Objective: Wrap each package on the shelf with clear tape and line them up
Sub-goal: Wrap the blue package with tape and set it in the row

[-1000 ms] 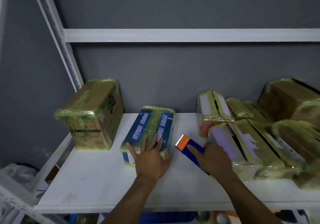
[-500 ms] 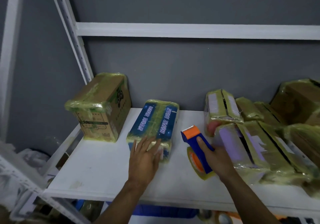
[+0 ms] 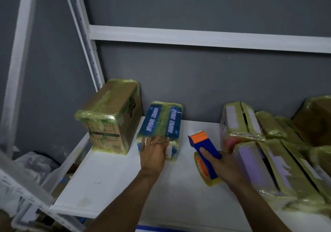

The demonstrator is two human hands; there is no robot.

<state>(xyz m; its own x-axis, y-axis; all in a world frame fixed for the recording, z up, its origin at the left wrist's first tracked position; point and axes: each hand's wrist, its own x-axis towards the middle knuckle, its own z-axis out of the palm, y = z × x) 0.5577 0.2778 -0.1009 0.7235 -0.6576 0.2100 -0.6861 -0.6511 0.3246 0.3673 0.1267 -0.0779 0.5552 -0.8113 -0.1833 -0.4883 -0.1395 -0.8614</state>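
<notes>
The white shelf (image 3: 111, 178) stands against a grey wall. At its right end lies a heap of tape-wrapped packages (image 3: 279, 160); they carry pale purple and white labels, none sharp enough to read. At the left end stands a cardboard box (image 3: 109, 117), upright and banded in yellowish tape, with green line print on its near face and a dark logo on its side, both illegible. Just beside it lies the blue package (image 3: 161, 122), wrapped, its far end near the wall. It has two columns of white Chinese characters along the top, too blurred to make out.

The blue tape dispenser (image 3: 204, 145) has an orange head, and its roll stands on edge near the shelf front. The right hand (image 3: 225, 169) is curled round its handle. The left hand (image 3: 154, 152) has straight, slightly spread fingers laid against the blue package's near end.

A second ago that package lay askew and well apart from the box — now it is straighter and close alongside. The dispenser, then low under the hand, is lifted so the roll shows.
</notes>
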